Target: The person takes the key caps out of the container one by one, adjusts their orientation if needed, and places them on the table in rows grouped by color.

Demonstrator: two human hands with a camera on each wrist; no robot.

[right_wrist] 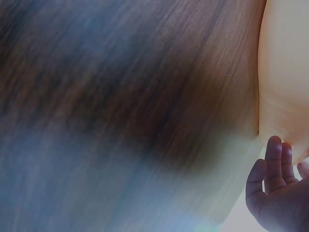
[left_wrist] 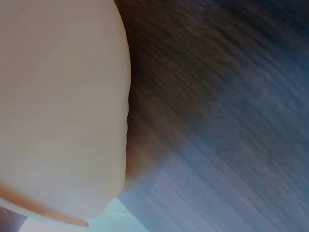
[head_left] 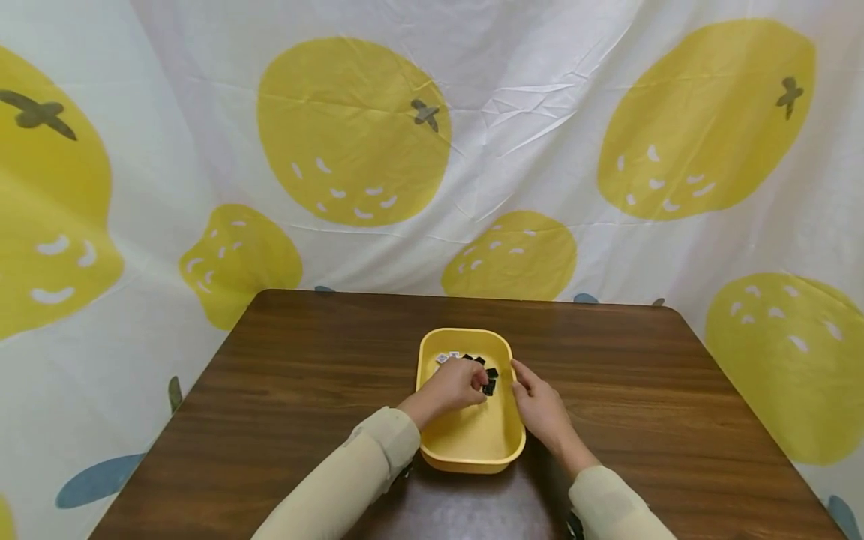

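My left hand (head_left: pixel 454 387) reaches into the yellow tub (head_left: pixel 472 442), fingers curled on a small black tile (head_left: pixel 489 387). My right hand (head_left: pixel 540 409) rests on the tub's right rim, fingers loose.

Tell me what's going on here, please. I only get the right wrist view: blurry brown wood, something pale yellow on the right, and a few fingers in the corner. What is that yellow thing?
Observer: In the head view it is a yellow tray on a brown wooden table.
Operator: Is anything in it?
Observer: Yes, a small heap of black tiles and a couple of white ones lie at its far end.
Operator: Where are the hands?
Observer: The left hand reaches into the tray, fingers curled at the tiles; I cannot tell whether it holds one. The right hand rests at the tray's right rim.
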